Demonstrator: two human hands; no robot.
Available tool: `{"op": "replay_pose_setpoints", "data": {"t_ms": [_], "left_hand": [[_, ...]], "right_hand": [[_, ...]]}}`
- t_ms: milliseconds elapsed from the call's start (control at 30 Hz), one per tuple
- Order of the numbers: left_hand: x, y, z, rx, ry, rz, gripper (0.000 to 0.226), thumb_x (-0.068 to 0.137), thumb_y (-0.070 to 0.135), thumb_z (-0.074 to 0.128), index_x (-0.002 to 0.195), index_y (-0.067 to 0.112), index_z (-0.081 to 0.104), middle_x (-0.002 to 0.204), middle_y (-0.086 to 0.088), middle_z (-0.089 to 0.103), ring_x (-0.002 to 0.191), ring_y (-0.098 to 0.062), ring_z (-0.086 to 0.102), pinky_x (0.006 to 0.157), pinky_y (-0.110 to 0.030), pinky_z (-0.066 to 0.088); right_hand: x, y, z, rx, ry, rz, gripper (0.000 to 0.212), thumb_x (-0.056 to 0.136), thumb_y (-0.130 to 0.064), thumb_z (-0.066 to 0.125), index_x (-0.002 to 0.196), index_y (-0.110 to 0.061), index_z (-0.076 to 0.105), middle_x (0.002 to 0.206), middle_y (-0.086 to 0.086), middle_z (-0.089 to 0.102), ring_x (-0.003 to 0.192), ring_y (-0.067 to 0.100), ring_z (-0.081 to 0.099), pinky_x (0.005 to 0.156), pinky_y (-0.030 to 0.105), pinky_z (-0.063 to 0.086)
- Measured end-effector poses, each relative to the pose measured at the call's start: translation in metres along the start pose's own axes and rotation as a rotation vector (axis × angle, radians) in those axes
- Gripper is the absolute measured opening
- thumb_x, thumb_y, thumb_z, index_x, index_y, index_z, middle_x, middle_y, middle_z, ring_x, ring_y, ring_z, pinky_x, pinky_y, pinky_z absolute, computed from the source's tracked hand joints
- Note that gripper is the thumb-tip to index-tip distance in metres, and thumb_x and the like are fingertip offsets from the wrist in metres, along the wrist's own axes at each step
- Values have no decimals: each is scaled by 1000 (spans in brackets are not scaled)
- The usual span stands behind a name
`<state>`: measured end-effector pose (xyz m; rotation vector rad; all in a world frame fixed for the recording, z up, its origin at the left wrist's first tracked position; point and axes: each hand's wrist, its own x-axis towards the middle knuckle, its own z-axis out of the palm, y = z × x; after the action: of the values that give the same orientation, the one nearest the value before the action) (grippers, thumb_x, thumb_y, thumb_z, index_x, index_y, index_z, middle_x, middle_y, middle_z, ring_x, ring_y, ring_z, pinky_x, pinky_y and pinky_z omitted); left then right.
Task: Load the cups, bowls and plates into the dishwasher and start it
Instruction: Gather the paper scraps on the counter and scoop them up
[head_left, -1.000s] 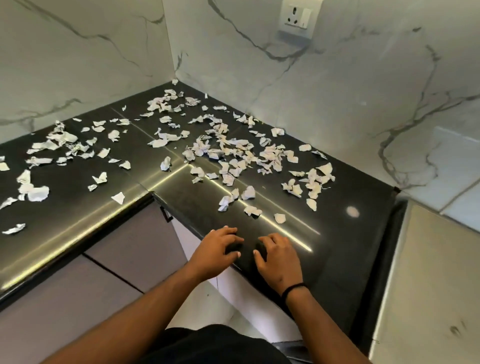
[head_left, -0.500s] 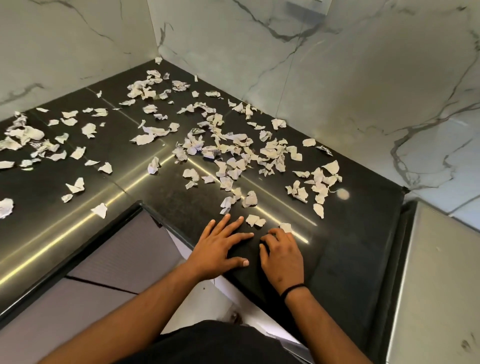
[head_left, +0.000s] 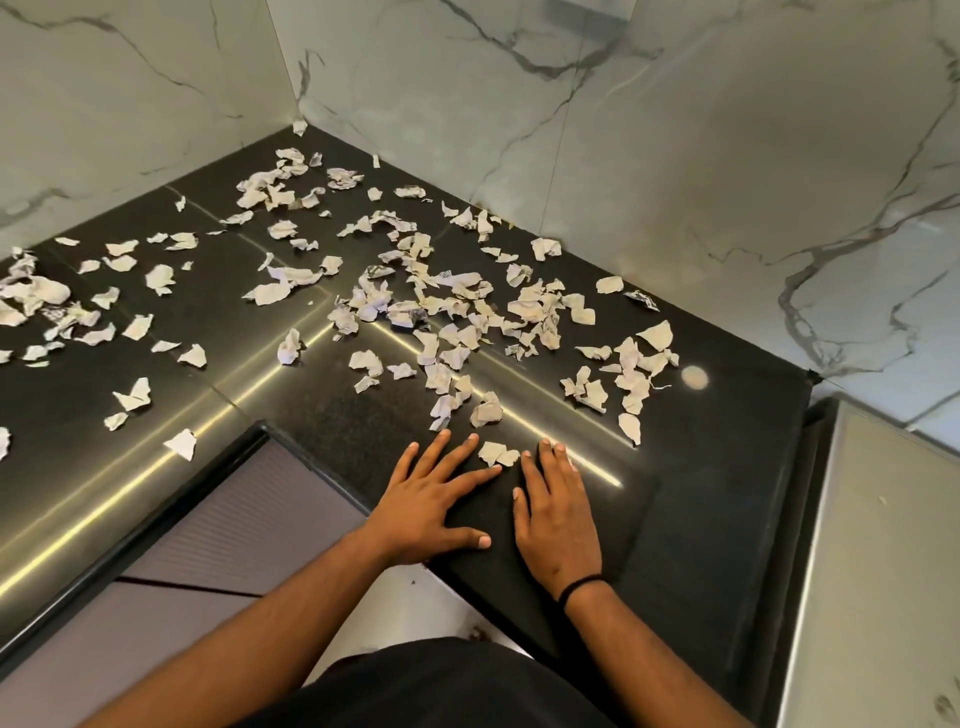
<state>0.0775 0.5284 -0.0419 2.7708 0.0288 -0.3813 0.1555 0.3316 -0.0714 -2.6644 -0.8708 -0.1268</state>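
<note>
Resting flat on the near edge of the desk (head_left: 717, 467): left hand (head_left: 434, 506) and right hand (head_left: 556, 512), palms down, fingers straight and spread, nothing held in either. Lying between the fingertips of the two, just beyond them: one small torn paper scrap (head_left: 497, 453), touched or nearly touched by the left index finger; contact not certain. Worn on the right wrist: a dark band (head_left: 579, 590).

Scattered farther out, across the dark polished corner top toward the far and left sides: many more paper scraps (head_left: 452, 312), thickest in the middle, thinner toward the left. Rising behind: marble wall panels (head_left: 675, 156). Standing at the right, beyond the desk end: a pale steel-coloured surface (head_left: 883, 571). Showing below the inner corner on the left: grey cabinet fronts (head_left: 234, 525).

Not in view anywhere: cups, bowls, plates, or any dishwasher. No loading step judged begun. Judged from the placing of the hands: gathering or sweeping of paper litter more likely in hand than anything named in the task.

Called for next, if the task is to proceed: locating the crockery and the machine, both outside this view. Called for if clearing comes first: drawing the scraps together with flat palms, gently, the pieces being light and likely to slide or scatter off the near edge.
</note>
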Motion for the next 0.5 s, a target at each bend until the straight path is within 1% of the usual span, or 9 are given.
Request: {"op": "replay_pose_setpoints", "data": {"t_ms": [67, 167, 267, 300, 333, 367, 433, 467, 500], "left_hand": [[1, 0, 0, 17, 2, -4, 88, 81, 85, 44, 152, 60, -2, 164, 21, -22, 148, -11, -34, 119, -44, -22], [1, -1, 1, 0, 4, -9, 95, 78, 85, 49, 154, 55, 0, 164, 22, -20, 148, -9, -32, 120, -44, -20], [3, -1, 0, -39, 4, -30, 106, 75, 84, 55, 158, 45, 1, 163, 24, -19, 147, -5, -33, 122, -45, -18], [4, 0, -1, -51, 2, -38, 109, 75, 84, 56, 159, 43, 0, 163, 24, -18, 146, -5, -33, 122, -45, -18], [4, 0, -1, -62, -4, -48, 110, 74, 84, 57, 158, 43, -1, 162, 23, -18, 146, -5, -33, 121, -44, -19], [4, 1, -1, -70, -9, -52, 110, 74, 84, 57, 158, 44, -2, 162, 22, -16, 147, -5, -32, 121, -43, -21], [4, 1, -2, -80, -13, -48, 110, 74, 83, 58, 157, 46, -4, 164, 20, -13, 147, -6, -31, 119, -42, -22], [3, 1, -3, -82, -14, -43, 110, 75, 83, 58, 157, 46, -6, 164, 20, -15, 148, -7, -32, 119, -41, -23], [3, 1, -4, -83, -16, -40, 110, 75, 83, 58, 157, 46, -6, 164, 21, -17, 147, -7, -32, 118, -41, -23]], "right_hand": [[9, -2, 2, 19, -36, -9, 54, 100, -32, 31, 146, -10, 47, 158, 14, 37, 150, 29, 27, 122, 43, 23], [24, -4, 7, 76, -109, -43, 50, 101, -18, 38, 151, -9, 40, 161, 12, 31, 153, 27, 19, 125, 43, 18], [38, -8, -5, 303, -177, -85, 56, 99, -3, 42, 154, -11, 34, 163, 8, 27, 154, 19, 13, 125, 42, 17], [42, -7, -11, 384, -157, -80, 57, 98, 0, 43, 154, -12, 35, 163, 7, 28, 153, 17, 13, 125, 41, 18], [45, -5, -15, 441, -94, -57, 57, 97, 1, 46, 152, -12, 38, 162, 7, 31, 153, 17, 15, 125, 40, 20], [49, -1, -19, 462, 6, -17, 56, 96, 0, 49, 150, -12, 42, 160, 8, 35, 152, 18, 18, 124, 42, 23], [56, 12, -23, 411, 193, 111, 54, 95, -8, 56, 147, -10, 46, 157, 10, 39, 152, 24, 21, 122, 47, 26], [61, 20, -26, 349, 225, 187, 56, 95, -15, 58, 149, -10, 44, 158, 12, 36, 152, 28, 20, 122, 48, 24], [66, 28, -27, 270, 199, 257, 60, 96, -25, 58, 151, -11, 40, 161, 14, 31, 153, 31, 16, 123, 48, 20]]}}
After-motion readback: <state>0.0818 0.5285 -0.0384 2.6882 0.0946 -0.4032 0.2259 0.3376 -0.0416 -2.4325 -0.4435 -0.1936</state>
